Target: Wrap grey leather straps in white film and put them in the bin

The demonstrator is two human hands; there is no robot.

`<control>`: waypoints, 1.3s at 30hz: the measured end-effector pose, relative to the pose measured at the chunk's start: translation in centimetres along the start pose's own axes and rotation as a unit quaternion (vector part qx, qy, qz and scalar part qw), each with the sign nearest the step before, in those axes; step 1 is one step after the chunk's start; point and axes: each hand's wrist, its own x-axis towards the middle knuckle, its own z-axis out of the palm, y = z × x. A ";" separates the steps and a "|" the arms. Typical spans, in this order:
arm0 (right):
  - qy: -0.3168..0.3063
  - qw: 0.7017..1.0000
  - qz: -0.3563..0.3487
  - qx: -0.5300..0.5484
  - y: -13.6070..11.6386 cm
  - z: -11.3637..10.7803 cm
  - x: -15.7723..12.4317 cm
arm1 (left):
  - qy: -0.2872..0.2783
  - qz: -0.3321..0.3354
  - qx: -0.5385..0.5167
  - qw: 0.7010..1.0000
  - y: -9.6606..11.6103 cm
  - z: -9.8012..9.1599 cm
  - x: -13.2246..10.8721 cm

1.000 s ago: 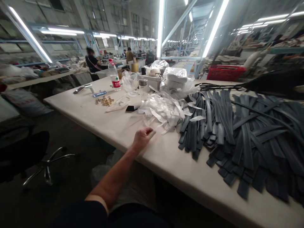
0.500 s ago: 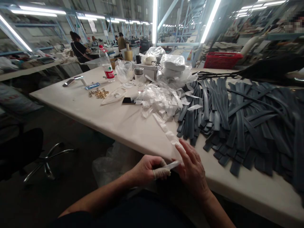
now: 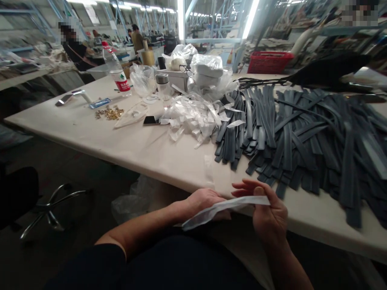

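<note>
A translucent white strip (image 3: 234, 202) stretches between my hands in front of my body, above the table's near edge. My right hand (image 3: 270, 215) pinches its right end under the thumb, with the other fingers stretched to the left. The strip crosses my left hand (image 3: 204, 202), which is curled against it; most of its fingertips are hidden. From there the free end droops toward my lap. A pale strip (image 3: 208, 171) lies on the table just beyond my left hand. Farther back sits a heap of white strips (image 3: 198, 114).
Dark grey bands (image 3: 302, 133) cover the table's right side, some overhanging its edge. On the table (image 3: 127, 149) stand a plastic bottle (image 3: 116, 74), a jar (image 3: 163, 86), brass-coloured pieces (image 3: 113, 113) and a phone (image 3: 150, 120). A red basket (image 3: 269, 62) stands behind; an office chair (image 3: 50, 207) is left.
My right hand has moved right and turned, now holding the strip's end. The strip spans more length between my hands. The view has shifted slightly, and the strip trailing from the heap has changed position.
</note>
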 end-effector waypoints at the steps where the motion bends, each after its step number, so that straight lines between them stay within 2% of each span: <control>1: 0.022 1.000 0.001 0.000 -0.1 -0.6 0.0 | -0.042 -0.015 -0.033 0.998 0.3 0.4 -0.4; 4: 0.105 0.994 0.027 0.031 -0.1 -2.9 -0.1 | -0.134 -0.077 -0.144 0.978 1.3 0.1 -2.4; 7: 0.189 0.977 0.081 0.058 0.8 -5.1 -1.0 | -0.188 -0.159 -0.236 0.940 1.6 -1.5 -4.4; 10: 0.250 0.949 0.168 0.091 3.0 -7.1 -3.1 | -0.212 -0.221 -0.336 0.891 1.3 -3.0 -5.5; 12: 0.262 0.923 0.260 0.112 5.0 -8.3 -5.3 | -0.215 -0.234 -0.396 0.861 0.9 -3.2 -5.6; 13: 0.243 0.911 0.313 0.115 6.0 -8.9 -6.6 | -0.207 -0.238 -0.425 0.848 0.7 -3.1 -5.5; 15: 0.152 0.895 0.407 0.099 7.4 -9.9 -9.1 | -0.161 -0.247 -0.484 0.824 0.5 -2.5 -5.0; 16: 0.086 0.893 0.435 0.079 7.8 -10.3 -10.2 | -0.126 -0.251 -0.511 0.813 0.4 -2.1 -4.7; 18: -0.045 0.895 0.444 0.024 7.7 -10.8 -11.6 | -0.059 -0.257 -0.551 0.792 0.4 -1.2 -3.8; 21: -0.174 0.903 0.391 -0.033 6.2 -10.0 -11.6 | -0.023 -0.264 -0.581 0.769 0.4 0.4 -2.2; 23: -0.201 0.913 0.354 -0.029 5.1 -8.5 -10.5 | -0.030 -0.264 -0.590 0.762 0.6 1.6 -1.2; 26: -0.183 0.932 0.311 0.033 4.6 -5.6 -8.0 | -0.040 -0.257 -0.591 0.763 0.9 3.4 -0.2; 30: -0.132 0.943 0.287 0.106 5.7 -2.6 -5.3 | -0.023 -0.250 -0.573 0.780 0.8 4.7 0.3; 35: -0.104 0.940 0.299 0.128 6.8 -0.8 -4.3 | 0.025 -0.271 -0.531 0.802 0.0 4.8 0.0; 39: -0.075 0.940 0.312 0.121 7.7 -0.4 -3.9 | 0.014 -0.288 -0.517 0.806 -0.3 5.3 -0.6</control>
